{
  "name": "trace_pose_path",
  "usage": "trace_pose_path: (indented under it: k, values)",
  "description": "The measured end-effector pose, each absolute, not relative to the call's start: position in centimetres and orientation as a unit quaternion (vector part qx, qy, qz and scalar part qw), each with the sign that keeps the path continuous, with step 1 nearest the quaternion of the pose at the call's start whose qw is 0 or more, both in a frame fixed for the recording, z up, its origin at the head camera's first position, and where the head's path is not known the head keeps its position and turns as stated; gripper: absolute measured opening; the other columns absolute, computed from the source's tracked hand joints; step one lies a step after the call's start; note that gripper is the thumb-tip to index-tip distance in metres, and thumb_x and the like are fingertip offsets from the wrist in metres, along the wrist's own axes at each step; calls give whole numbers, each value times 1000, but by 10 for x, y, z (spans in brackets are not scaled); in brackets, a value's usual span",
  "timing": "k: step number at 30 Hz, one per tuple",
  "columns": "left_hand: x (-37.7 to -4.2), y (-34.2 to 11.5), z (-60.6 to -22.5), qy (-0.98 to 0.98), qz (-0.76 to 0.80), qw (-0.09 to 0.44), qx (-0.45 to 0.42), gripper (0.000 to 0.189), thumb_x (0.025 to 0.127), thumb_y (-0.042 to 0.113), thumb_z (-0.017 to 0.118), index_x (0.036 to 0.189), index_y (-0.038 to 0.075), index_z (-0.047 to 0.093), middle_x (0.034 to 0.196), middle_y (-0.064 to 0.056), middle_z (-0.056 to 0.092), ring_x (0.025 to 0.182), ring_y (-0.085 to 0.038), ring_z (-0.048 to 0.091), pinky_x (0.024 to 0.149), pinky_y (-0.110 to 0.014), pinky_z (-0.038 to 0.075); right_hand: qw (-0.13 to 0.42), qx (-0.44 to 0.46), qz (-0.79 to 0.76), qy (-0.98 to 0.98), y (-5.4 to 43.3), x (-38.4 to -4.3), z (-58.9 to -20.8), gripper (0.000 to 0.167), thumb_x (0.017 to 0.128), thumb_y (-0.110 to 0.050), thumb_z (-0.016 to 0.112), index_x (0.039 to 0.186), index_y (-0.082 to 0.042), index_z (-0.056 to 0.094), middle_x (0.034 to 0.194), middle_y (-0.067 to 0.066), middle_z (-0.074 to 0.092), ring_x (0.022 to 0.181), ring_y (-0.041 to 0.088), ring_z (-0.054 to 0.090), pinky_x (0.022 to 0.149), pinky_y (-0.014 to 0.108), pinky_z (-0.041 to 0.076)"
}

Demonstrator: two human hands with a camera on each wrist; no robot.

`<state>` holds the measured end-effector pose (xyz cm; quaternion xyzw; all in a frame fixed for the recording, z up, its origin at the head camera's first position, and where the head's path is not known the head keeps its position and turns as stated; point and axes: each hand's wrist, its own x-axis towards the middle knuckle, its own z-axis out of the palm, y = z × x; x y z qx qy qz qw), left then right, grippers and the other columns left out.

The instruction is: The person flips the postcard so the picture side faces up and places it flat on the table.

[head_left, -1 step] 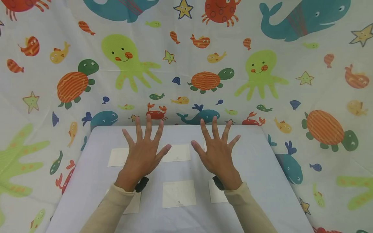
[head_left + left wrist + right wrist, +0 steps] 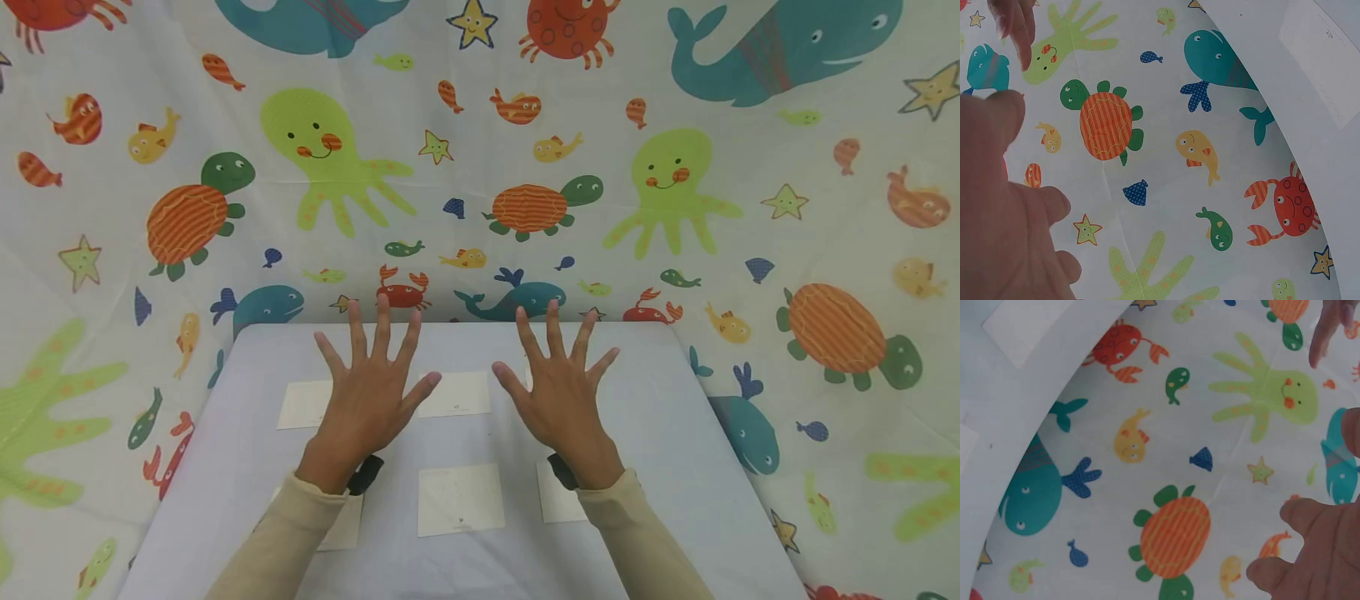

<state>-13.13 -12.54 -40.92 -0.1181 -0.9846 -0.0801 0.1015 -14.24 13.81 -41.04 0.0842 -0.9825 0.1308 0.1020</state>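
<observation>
Here's what I have on my feed: the left hand is spread wide, back toward the head camera, fingers straight and fanned, nothing in its grip. Beside it, well apart, the right hand matches it, fingers splayed, thumb pointing in toward the left one, also holding nothing. Right at the inner side of each wrist I see a black device, and behind each hand a beige sleeve.

Now the cards, all pale. One far-left card is partly covered by the left hand, showing past its little-finger side. Between the two thumbs, a far-middle card lies just beside the left thumb. Back from the hands, between the wrists, a near-middle card shows a small dark mark. A near-left card is partly hidden by the left sleeve, and a near-right card by the right wrist and sleeve.

Under them runs a white table; beyond the fingertips, a sea-creature cloth, crabs, whales, turtles and octopuses.
</observation>
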Motion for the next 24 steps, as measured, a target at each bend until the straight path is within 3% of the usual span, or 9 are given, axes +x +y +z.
trace_pose_path:
  k: [11, 16, 21, 24]
  values:
    - [-128, -125, -411, -983, -91, 103, -119, 91, 103, 67, 51, 172, 22, 12, 178, -22, -8, 159, -61, -13, 109, -93, -2, 112, 83, 132, -981, 141, -139, -412, 83, 101, -73, 46, 170, -40, 12, 180, 12, 8, 160, 59, -12, 110, 93, 2]
    - [-128, -123, -410, -983, -96, 102, -116, 90, 103, 66, 50, 172, 23, 12, 178, -23, -6, 160, -61, -10, 110, -93, -3, 117, 76, 132, -981, 145, -139, -413, 82, 101, -72, 47, 170, -41, 15, 178, 16, 19, 161, 59, 10, 114, 90, 12]
    - [-129, -120, -412, -978, -122, 120, -116, 85, 106, 60, 51, 172, 21, 15, 176, -28, 14, 160, -58, 18, 115, -89, 2, 133, 77, 151, -977, 152, -138, -416, 79, 103, -64, 55, 170, -39, 21, 167, 20, 42, 150, 50, 40, 116, 78, 32]
    - [-128, -118, -414, -969, -157, 148, -116, 79, 107, 53, 56, 170, 16, 26, 168, -29, 34, 151, -52, 40, 120, -82, 20, 144, 80, 173, -971, 157, -136, -421, 80, 102, -57, 63, 169, -38, 25, 155, 20, 54, 138, 44, 51, 108, 67, 45]
